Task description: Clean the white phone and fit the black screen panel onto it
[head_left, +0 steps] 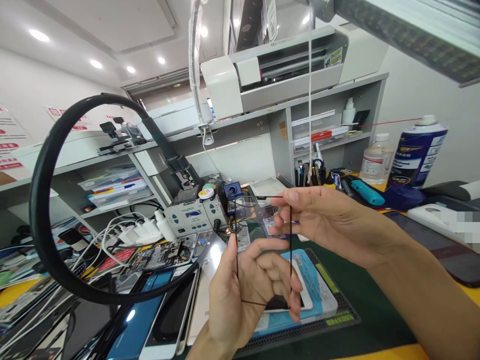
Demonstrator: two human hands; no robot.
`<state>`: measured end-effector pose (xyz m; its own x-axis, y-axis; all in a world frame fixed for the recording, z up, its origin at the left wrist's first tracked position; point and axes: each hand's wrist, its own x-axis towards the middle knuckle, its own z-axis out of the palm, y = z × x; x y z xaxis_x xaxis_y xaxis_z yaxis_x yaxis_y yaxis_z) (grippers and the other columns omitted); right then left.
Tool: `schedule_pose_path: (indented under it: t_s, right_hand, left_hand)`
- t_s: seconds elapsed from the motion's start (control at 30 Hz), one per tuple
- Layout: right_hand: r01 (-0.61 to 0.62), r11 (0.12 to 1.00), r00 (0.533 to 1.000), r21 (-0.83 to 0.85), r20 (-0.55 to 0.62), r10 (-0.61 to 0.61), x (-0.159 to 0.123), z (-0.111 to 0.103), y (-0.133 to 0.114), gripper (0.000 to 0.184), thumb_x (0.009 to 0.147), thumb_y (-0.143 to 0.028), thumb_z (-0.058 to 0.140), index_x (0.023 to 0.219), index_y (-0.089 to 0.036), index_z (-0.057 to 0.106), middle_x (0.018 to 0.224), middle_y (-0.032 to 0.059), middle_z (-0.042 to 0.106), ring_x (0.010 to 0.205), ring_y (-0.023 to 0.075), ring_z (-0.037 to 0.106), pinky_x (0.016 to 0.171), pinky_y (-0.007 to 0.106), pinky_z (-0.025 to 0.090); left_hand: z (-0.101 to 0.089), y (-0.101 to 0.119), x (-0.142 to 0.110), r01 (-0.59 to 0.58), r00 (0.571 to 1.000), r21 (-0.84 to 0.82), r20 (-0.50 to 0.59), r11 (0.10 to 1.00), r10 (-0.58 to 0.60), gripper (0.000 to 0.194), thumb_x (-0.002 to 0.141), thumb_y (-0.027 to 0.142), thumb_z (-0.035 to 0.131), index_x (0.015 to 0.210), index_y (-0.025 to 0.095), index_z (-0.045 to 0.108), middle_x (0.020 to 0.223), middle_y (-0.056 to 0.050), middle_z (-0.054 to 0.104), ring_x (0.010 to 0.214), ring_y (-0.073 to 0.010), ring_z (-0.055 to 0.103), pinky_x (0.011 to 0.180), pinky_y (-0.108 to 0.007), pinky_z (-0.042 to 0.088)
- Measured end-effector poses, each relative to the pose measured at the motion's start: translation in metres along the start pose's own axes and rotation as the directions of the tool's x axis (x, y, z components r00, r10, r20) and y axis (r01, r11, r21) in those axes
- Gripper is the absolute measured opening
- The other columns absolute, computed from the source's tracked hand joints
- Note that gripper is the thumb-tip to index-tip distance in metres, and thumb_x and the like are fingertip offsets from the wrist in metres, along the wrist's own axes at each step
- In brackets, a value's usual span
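Note:
Upright in front of me is a clear glass screen protector (291,231) with a thin black border. My left hand (247,285) grips it by its long edges from below, thumb on the left side and fingertips round the right; the palm shows through the pane. At the top right corner, my right hand (322,215) pinches it between thumb and fingers. Behind and below, partly covered by my left hand, a white phone (305,292) with a dark screen lies on a blue and white box (323,295). The box rests on a dark green mat (365,285).
A black hose (37,200) loops at left, over several phones, including a white one (174,310). A soldering station (195,215) stands behind. At right are a blue spray can (418,150), a clear bottle (376,160) and a dark phone (431,245).

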<state>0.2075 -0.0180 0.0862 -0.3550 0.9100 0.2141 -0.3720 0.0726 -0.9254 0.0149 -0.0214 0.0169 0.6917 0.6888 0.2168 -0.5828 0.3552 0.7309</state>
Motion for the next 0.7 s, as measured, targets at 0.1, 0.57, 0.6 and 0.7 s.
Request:
schedule_pose_path:
  t_s: [0.1,0.57,0.6,0.7]
  right_hand:
    - [-0.004,1.0,1.0,0.001,-0.011,0.004,0.0001,0.0009,0.0,0.03,0.085,-0.047,0.082,0.095,-0.019,0.081,0.086,0.003,0.067,0.086,0.0179,0.062,0.087,0.036,0.049]
    - [-0.006,0.998,0.999,0.065,0.046,0.003,0.0005,-0.0017,0.0015,0.024,0.092,-0.041,0.076,0.089,-0.018,0.081,0.086,0.0022,0.066,0.086,0.0154,0.063,0.085,0.032,0.049]
    - [-0.004,0.998,0.999,0.067,0.05,0.001,0.0003,-0.0018,0.0015,0.024,0.093,-0.041,0.076,0.089,-0.018,0.08,0.085,0.0021,0.066,0.086,0.0153,0.063,0.085,0.032,0.049]
    - [0.007,0.998,0.998,0.068,0.055,-0.01,-0.0002,-0.0018,0.0015,0.024,0.094,-0.04,0.075,0.086,-0.017,0.079,0.084,0.0017,0.065,0.086,0.0151,0.062,0.086,0.032,0.049]
  left_hand:
    - [0.0,0.0005,0.0002,0.005,1.0,0.01,-0.004,1.0,-0.005,0.076,0.102,0.069,0.03,0.117,0.007,0.071,0.081,-0.014,0.072,0.066,-0.0257,0.071,0.06,-0.035,0.055]
    - [0.0014,0.0003,-0.001,-0.001,1.0,0.021,0.001,1.0,0.001,0.077,0.102,0.069,0.028,0.118,0.006,0.07,0.082,-0.015,0.072,0.067,-0.0257,0.071,0.061,-0.035,0.055]
    - [0.0016,0.0005,-0.0008,-0.002,1.0,0.021,-0.001,1.0,0.002,0.077,0.102,0.068,0.028,0.118,0.006,0.07,0.082,-0.015,0.072,0.067,-0.0256,0.071,0.061,-0.035,0.055]
    - [0.0012,0.0011,-0.0001,-0.002,1.0,0.02,0.0,1.0,0.002,0.077,0.103,0.068,0.027,0.118,0.006,0.07,0.082,-0.014,0.072,0.066,-0.0253,0.071,0.061,-0.034,0.055]
